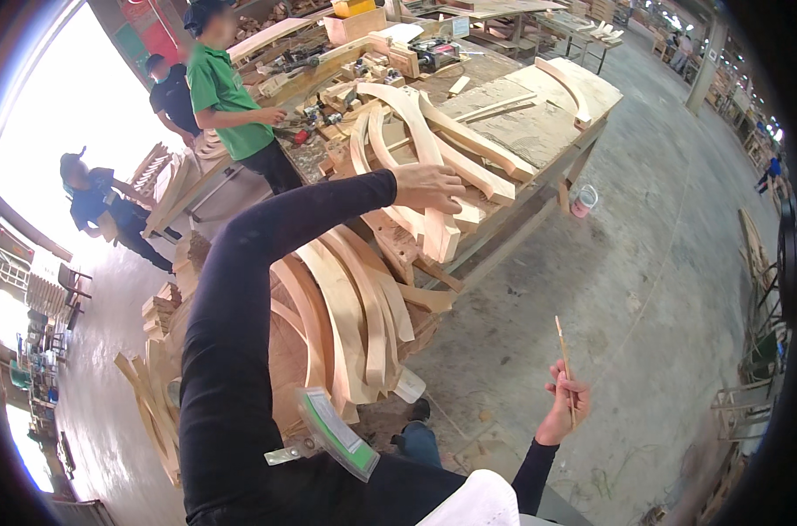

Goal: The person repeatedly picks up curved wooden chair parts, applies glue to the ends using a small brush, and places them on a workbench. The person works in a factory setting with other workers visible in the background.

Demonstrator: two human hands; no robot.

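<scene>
My left hand (429, 188) reaches across the near end of a curved wooden piece (432, 156) on the workbench, its fingers bent over the wood and the thumb hidden. More curved pieces (477, 180) lie beside it, some overlapping. Low and to the right, away from the bench, my right hand (563, 407) is closed around a thin wooden stick (564, 351), pencil-like and pointing up. Nearer to me, below my left arm, several long curved pieces (346, 307) lie side by side on a round wooden surface.
The workbench (583, 83) carries another curved piece (567, 86), offcuts and clamps. A white bucket (583, 201) stands by its leg. A person in green (227, 101) is at the bench's left; two people in dark clothes are farther left. Wood strips (149, 403) are stacked at lower left.
</scene>
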